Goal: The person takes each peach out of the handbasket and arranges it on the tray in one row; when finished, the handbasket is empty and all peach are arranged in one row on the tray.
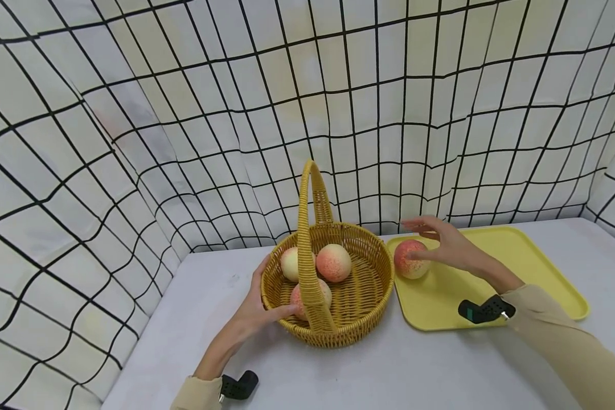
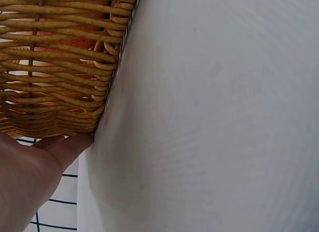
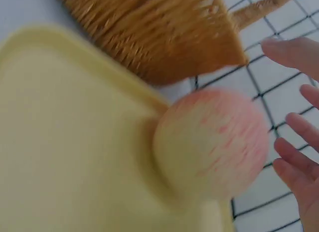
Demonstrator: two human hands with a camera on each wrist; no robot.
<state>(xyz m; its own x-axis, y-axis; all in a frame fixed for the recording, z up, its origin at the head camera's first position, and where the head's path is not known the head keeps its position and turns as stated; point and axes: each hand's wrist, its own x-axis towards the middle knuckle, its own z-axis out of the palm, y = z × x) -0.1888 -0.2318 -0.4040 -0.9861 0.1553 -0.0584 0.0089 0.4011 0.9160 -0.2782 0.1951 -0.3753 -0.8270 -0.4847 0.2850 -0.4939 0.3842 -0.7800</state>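
Note:
A woven basket [image 1: 374,316] with a tall handle stands on the table, holding a pale peach [image 1: 290,264], a blushed peach [image 1: 334,263] and another peach [image 1: 324,291] partly behind the handle. My left hand [image 1: 253,307] grips the basket's left side, thumb over the rim and fingers along the outer wall. Beside the basket, a red-and-cream peach [image 1: 409,263] sits at the left end of a yellow tray [image 1: 471,285]. Around this peach my right hand [image 1: 448,245] is spread, fingers beyond it and thumb in front. A gap shows between fingers and peach [image 3: 212,144] in the right wrist view.
The basket's handle [image 1: 307,239] arches high above the peaches. A white table [image 1: 379,370] lies under everything. Behind it and at the sides hangs a white sheet with a black grid [image 1: 353,114]. Each wrist wears a black camera [image 1: 487,309].

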